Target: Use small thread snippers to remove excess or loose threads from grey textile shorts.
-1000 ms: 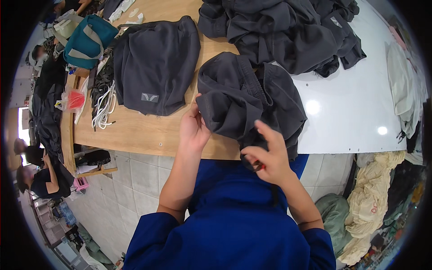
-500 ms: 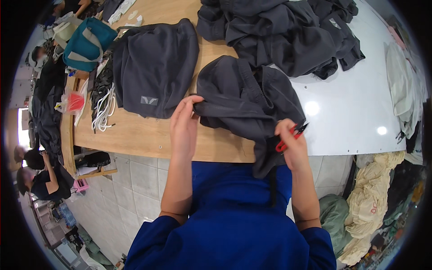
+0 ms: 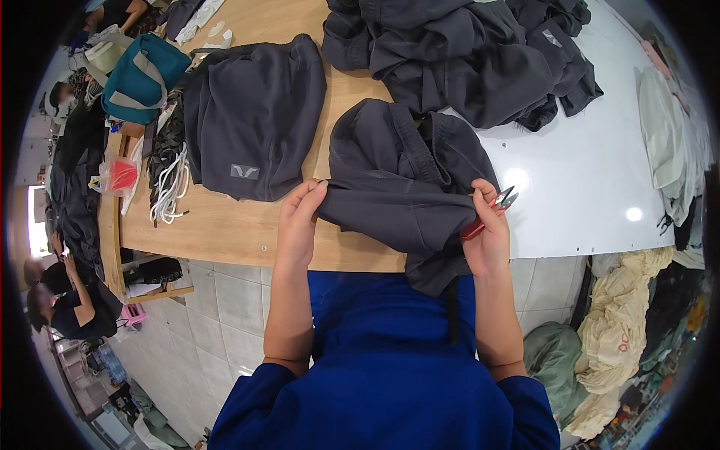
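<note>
A dark grey garment (image 3: pixel 397 214) with a gathered elastic waistband is stretched between my hands at the table's near edge. My left hand (image 3: pixel 297 225) pinches one end of a long fold between thumb and fingers. At the other end, my right hand (image 3: pixel 490 236) grips the cloth and also holds red-handled thread snips (image 3: pixel 480 223). The snips' dark blades point up and away to the right, off the cloth. The waistband lies beyond the stretched fold, and part of the garment hangs over the edge toward my lap.
A folded dark garment (image 3: pixel 251 120) with a grey patch lies left; a heap of similar garments (image 3: pixel 465 60) lies beyond. White cords (image 3: pixel 172 187), a teal bag (image 3: pixel 146 79) and a red-and-clear plastic bag (image 3: pixel 120 176) sit farther left. Cream cloth (image 3: pixel 622 322) is piled at right. Other people are at far left.
My left hand has come slightly nearer and the fold is now pulled straight and flatter. My right hand has moved up a little, and the snips have turned in it.
</note>
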Available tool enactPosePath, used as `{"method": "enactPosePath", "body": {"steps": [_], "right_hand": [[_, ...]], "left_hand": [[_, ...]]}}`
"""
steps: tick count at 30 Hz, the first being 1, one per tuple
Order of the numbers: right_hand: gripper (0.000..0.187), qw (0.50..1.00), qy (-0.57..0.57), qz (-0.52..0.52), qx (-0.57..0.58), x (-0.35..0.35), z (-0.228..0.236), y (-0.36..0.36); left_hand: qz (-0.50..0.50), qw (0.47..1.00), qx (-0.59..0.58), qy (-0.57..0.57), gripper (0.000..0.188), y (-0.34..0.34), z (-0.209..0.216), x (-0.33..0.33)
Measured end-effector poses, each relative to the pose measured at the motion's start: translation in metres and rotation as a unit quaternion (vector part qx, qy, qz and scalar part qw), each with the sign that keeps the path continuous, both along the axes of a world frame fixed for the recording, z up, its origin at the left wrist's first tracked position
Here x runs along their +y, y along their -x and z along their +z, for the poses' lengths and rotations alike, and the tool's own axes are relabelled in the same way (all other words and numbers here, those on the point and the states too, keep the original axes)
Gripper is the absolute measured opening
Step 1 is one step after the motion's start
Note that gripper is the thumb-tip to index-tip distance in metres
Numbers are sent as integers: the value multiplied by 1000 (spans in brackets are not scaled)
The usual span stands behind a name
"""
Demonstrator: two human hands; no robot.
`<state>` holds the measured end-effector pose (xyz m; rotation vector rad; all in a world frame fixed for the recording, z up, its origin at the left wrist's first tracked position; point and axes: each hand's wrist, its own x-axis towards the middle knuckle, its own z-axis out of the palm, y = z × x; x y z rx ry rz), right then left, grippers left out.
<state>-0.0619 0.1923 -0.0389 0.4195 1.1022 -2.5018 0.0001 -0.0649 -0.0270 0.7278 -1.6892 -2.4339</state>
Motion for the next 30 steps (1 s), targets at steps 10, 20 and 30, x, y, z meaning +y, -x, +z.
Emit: {"method": "enactPosePath", "body": {"steps": [10,20,30], "right_hand": [[21,957,-263,-73,99,50,13,2],[34,842,-497,205,43,44,-23,-29],[48,833,-485,201,171,23,-7,-31]], "left_hand": [[321,932,130,-108,30,-6,-4,-31],[-188,848,213,448,26,-11,-2,83],[-176,982,54,45,21,31,-48,61]]}}
